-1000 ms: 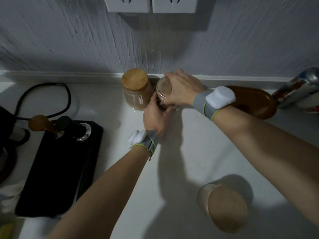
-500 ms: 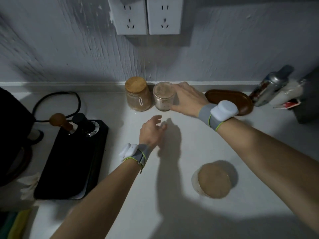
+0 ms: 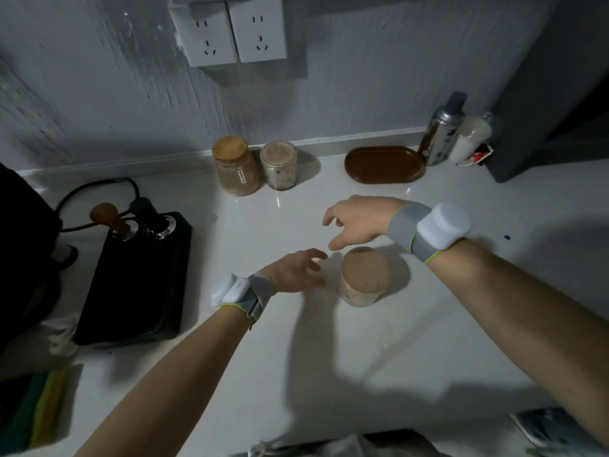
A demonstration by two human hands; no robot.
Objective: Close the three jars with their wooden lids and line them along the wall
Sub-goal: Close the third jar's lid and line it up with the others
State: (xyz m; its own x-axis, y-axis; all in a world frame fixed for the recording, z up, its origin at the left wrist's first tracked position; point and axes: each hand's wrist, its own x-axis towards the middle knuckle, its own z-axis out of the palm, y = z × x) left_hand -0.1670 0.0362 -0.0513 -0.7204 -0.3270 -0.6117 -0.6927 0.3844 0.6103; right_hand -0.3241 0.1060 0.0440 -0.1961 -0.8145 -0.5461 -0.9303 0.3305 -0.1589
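Two jars stand side by side against the wall: a larger jar with a light wooden lid (image 3: pixel 234 166) and a smaller lidded jar (image 3: pixel 278 165) to its right. A third lidded jar (image 3: pixel 365 277) stands alone in the middle of the white counter (image 3: pixel 346 351). My left hand (image 3: pixel 296 270) hovers just left of this jar, fingers spread and holding nothing. My right hand (image 3: pixel 357 222) hangs above and behind the jar, fingers apart and curled, also holding nothing. Neither hand touches the jar.
A dark oval tray (image 3: pixel 384 164) lies by the wall on the right, with a spray can (image 3: pixel 443 130) and a white bottle (image 3: pixel 469 138) beyond it. A black stand with tampers (image 3: pixel 138 275) sits at the left. Two wall sockets (image 3: pixel 230 31) are above.
My right hand let go of the smaller jar at the wall and drew back toward the middle jar. My left hand moved right toward that jar. The view pulled back.
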